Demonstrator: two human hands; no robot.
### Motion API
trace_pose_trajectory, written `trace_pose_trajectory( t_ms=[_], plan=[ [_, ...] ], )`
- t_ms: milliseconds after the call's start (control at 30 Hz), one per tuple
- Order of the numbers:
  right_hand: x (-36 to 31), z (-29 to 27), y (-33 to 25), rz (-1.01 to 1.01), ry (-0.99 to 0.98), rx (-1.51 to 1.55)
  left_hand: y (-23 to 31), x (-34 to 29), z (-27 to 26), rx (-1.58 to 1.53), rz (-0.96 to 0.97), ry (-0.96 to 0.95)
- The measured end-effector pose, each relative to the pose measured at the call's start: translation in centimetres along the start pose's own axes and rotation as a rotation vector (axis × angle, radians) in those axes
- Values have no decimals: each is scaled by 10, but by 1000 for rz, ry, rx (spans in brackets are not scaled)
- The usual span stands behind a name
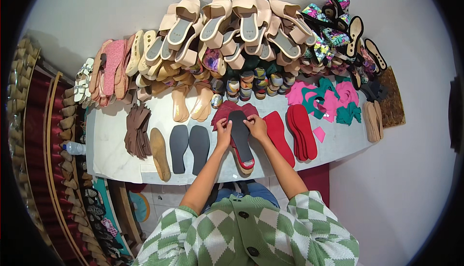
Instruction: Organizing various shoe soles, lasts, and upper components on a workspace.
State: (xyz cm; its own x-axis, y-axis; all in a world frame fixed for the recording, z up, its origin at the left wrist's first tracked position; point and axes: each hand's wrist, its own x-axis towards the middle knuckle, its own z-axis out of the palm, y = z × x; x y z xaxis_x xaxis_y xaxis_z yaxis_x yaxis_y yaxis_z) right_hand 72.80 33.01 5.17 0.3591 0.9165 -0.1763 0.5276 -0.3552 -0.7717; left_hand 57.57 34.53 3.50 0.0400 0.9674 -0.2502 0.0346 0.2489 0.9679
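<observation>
In front of me, both hands hold a dark grey shoe insole [239, 133] by its edges near the wide toe end. My left hand [223, 134] pinches its left edge, and my right hand [256, 126] grips the right one. Under its narrow end shows a red-rimmed piece on a tan shoe form [245, 171], mostly hidden by the insole. Dark red fabric pieces [218, 116] lie just beyond my hands. To the left rest a dark grey insole [199, 149], another grey insole [179, 149] and a tan shoe form [159, 155]. Red insoles [300, 133] lie in overlapping rows to the right.
Heeled beige sandals [246, 19] are piled along the back of the table [113, 162]. Brown strips [137, 133] lie at left, pink and green scraps [328, 99] at right, beside stacked tan soles [373, 121]. A shelf of shoe forms [72, 179] and a plastic bottle [75, 147] stand left.
</observation>
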Motion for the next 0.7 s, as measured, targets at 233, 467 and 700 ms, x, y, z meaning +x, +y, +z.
trace_pose_trajectory(
  t_ms=[233, 467, 700],
  plan=[
    [-17, -20, 3, -42, -47, 212, 19, -15, -6, -180, -73, -240],
    [-48, -26, -17, -103, -52, 357, 17, -26, -18, -137, -1, -290],
    [-51, -23, -21, -100, 39, 289, 12, -28, -16, -147, 76, -285]
  ],
)
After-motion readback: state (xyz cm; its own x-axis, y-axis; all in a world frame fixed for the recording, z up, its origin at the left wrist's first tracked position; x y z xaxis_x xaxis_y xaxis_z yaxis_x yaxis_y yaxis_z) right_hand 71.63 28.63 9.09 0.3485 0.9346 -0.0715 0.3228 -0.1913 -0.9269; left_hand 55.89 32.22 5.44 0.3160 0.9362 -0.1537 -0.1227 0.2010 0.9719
